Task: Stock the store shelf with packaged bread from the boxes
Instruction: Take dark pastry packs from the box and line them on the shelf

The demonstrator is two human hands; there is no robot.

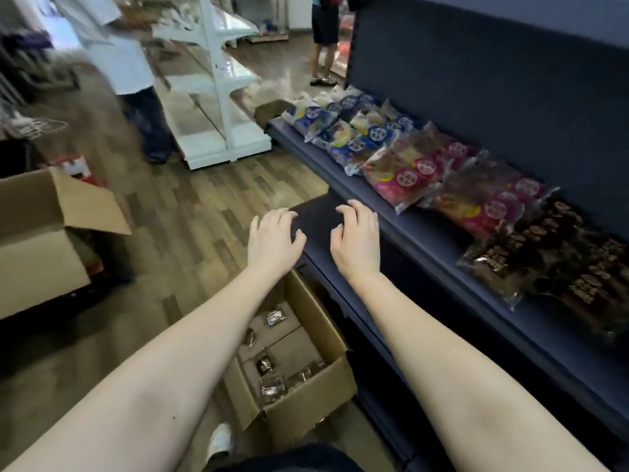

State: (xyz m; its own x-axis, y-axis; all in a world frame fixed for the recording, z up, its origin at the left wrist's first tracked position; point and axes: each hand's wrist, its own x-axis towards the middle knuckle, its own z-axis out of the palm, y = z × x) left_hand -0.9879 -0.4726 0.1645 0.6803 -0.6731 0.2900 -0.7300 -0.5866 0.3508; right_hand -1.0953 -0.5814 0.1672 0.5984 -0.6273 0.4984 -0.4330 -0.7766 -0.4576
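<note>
Along the dark blue shelf [425, 240], glossy plastic bread packs [442, 185] lie in blue, pink and brown rows. Below it, on wood-plank floor [190, 212], an open cardboard box [306, 400] holds a few wrapped packs [272, 390]. Left hand [272, 236] and right hand [357, 236] hover near the shelf edge, fingers loosely curled, empty.

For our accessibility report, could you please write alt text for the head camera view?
A person's left grip and right grip, bare empty hands with loosely curled fingers, hover at the front edge of a dark shelf lined with blue, pink and brown bread packs. An open cardboard box holding a few packs sits on the floor below.
</note>
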